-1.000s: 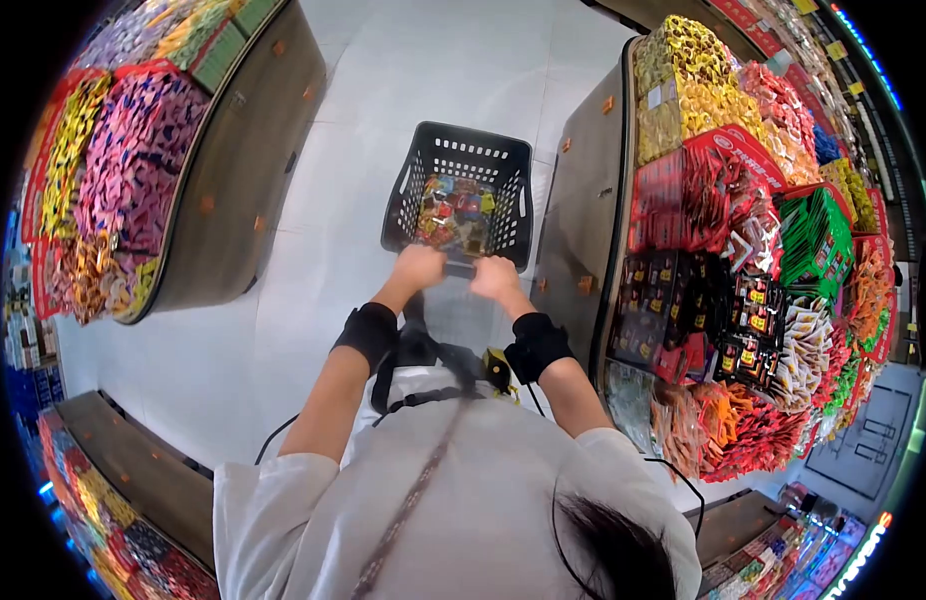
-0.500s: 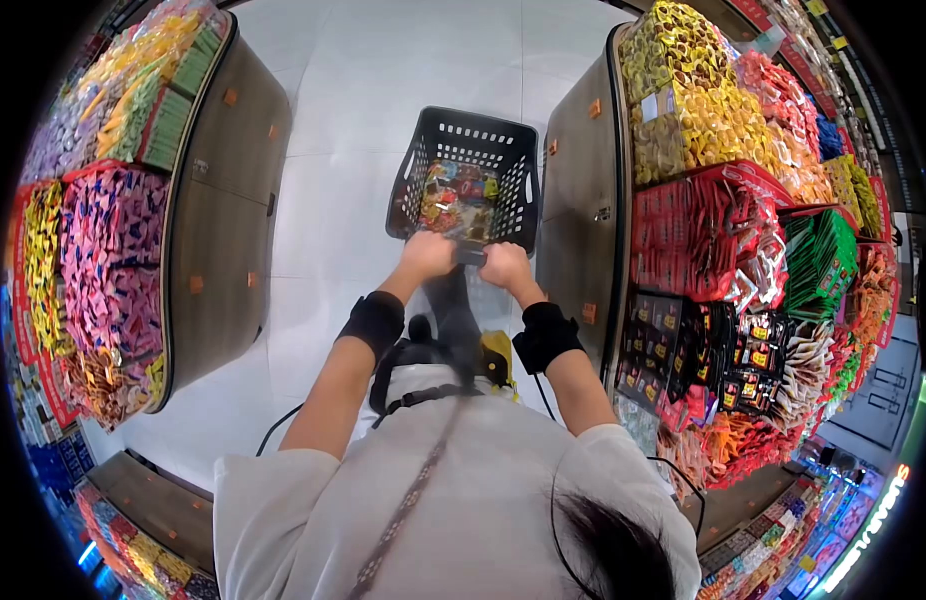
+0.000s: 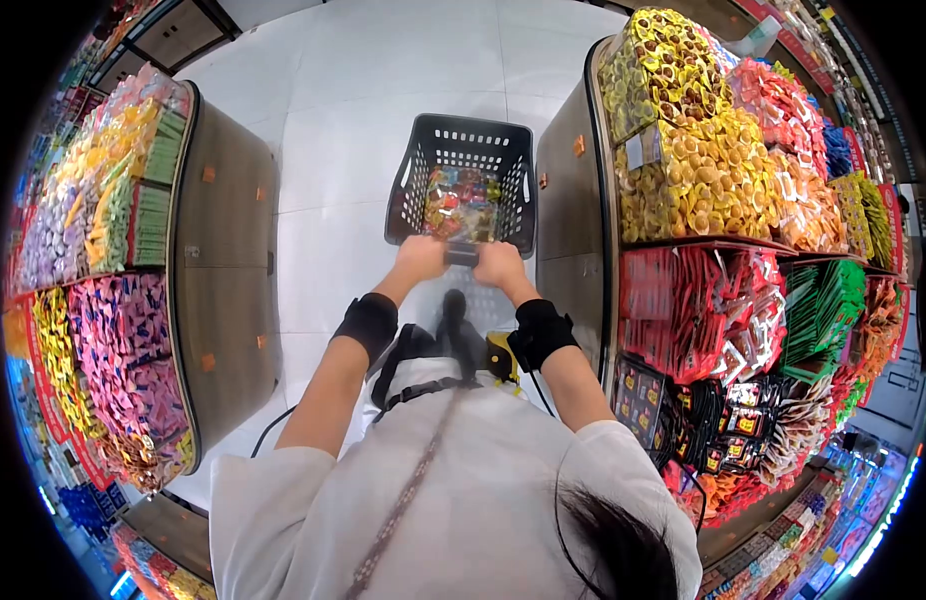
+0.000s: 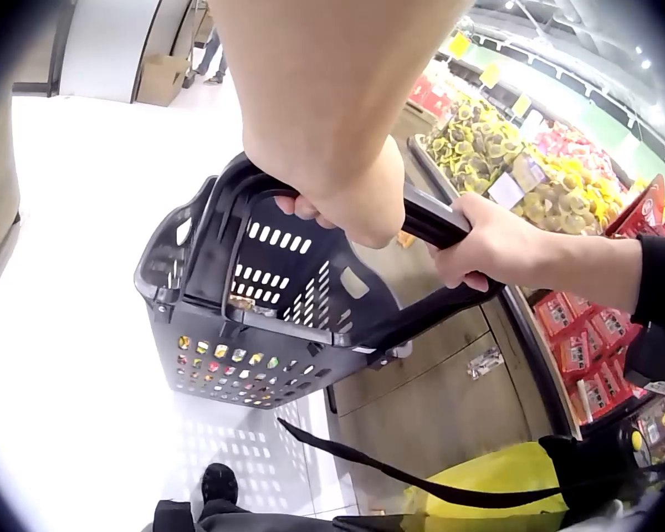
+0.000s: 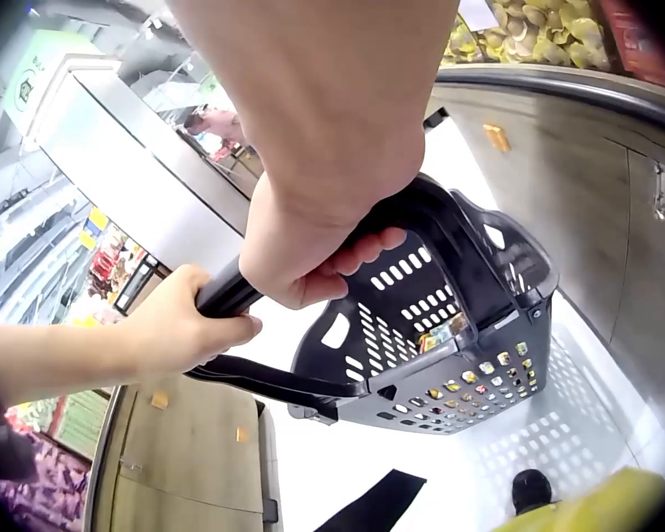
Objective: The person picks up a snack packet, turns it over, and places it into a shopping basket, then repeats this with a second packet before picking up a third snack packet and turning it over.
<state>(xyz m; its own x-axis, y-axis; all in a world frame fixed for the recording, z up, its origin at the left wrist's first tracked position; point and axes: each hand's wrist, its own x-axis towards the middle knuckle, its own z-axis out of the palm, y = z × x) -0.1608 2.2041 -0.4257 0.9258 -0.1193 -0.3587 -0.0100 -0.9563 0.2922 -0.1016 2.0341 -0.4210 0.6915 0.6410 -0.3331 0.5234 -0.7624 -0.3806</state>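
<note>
Head view: a black shopping basket [image 3: 473,122] lies straight ahead of the person, its body just beyond and below the handle bar [image 3: 462,254]. That bar runs crosswise; the left hand [image 3: 422,258] is clamped on its left end and the right hand [image 3: 500,265] on its right, a bare stretch between them, so neither hand is nearer. Colourful packets [image 3: 463,200] lie in the basket. The right-hand display counter [image 3: 568,220] stands near its right side; the left-hand display counter [image 3: 223,250] is well apart. Steering, I judge, turns on that uneven gap.

Left wrist view: fingers curl round the bar, and a handle arm [image 4: 430,317] slopes from the right hand's end down to the basket.

Right wrist view: the right fingers wrap the bar, the perforated basket below. Whether its base touches the white floor [image 5: 344,454] I cannot tell.
</note>
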